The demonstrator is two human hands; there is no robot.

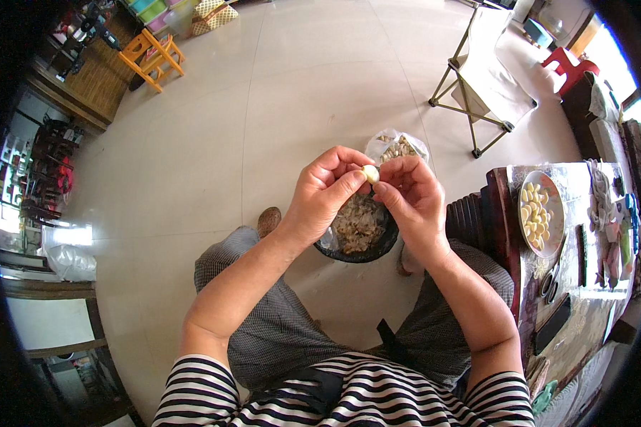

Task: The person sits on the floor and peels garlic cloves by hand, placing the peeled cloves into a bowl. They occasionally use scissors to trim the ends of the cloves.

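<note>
A pale, smooth garlic clove (371,173) is pinched between my two hands. My left hand (326,189) grips it from the left with thumb and fingertips. From the right, the thumb and fingers of my right hand (414,195) hold its other side. Below them, a dark round bin (360,258) stands on the floor between my legs, with papery garlic skins (358,224) inside. Just beyond my hands is a white plastic bag (421,148) of unpeeled cloves (398,147), partly hidden by my fingers. Several peeled cloves (534,213) lie on a plate (552,188) to my right.
A table (577,315) with a patterned cover carries the plate, scissors (550,283) and a dark phone-like slab (553,325). Farther off stand a folding chair (486,69), a red stool (569,66) and a small wooden chair (152,58) on the tiled floor (192,155).
</note>
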